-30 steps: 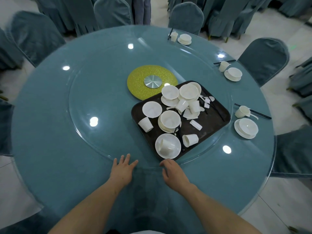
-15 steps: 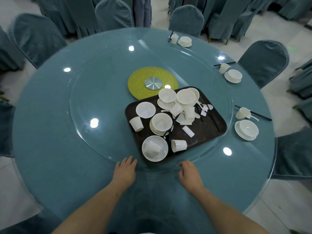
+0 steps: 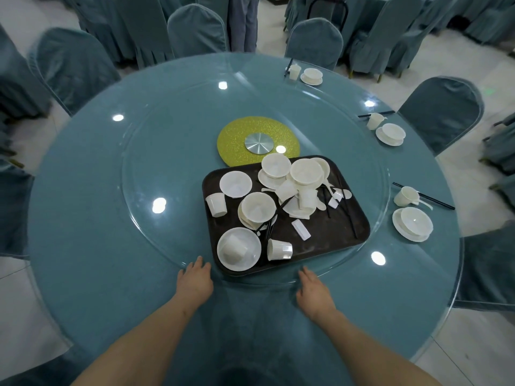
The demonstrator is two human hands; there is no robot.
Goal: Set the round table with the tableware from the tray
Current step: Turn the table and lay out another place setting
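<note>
Currently, both bare hands are laid flat on the round teal-clothed surface at the near rim of the large clear glass turntable. The left hand is placed with its fingers straight and slightly spread, the tips touching the glass edge just left of the dark brown rectangular tray; nothing is held by it. The right hand is likewise opened out, fingers extended toward the glass rim just below the tray's near edge, and nothing is gripped. The tray is carried on the turntable, near side right of centre, and its far corner overlaps the glittery yellow-green disc with a round metal hub. On the tray is heaped the white tableware: a white plate with a cup lying in it at the near corner, a white cup tipped on its side beside it, an upright white cup at the left edge, a white bowl stacked on a plate, a flat white saucer, and a pile of bowls, cups and spoons at the far end, with black chopsticks lying among them. Three place settings are already laid along the right of the surface: a near setting, a middle setting and a far setting, each of a bowl on a plate with a cup and chopsticks close by. Teal-covered chairs are ranged around the surface.
</note>
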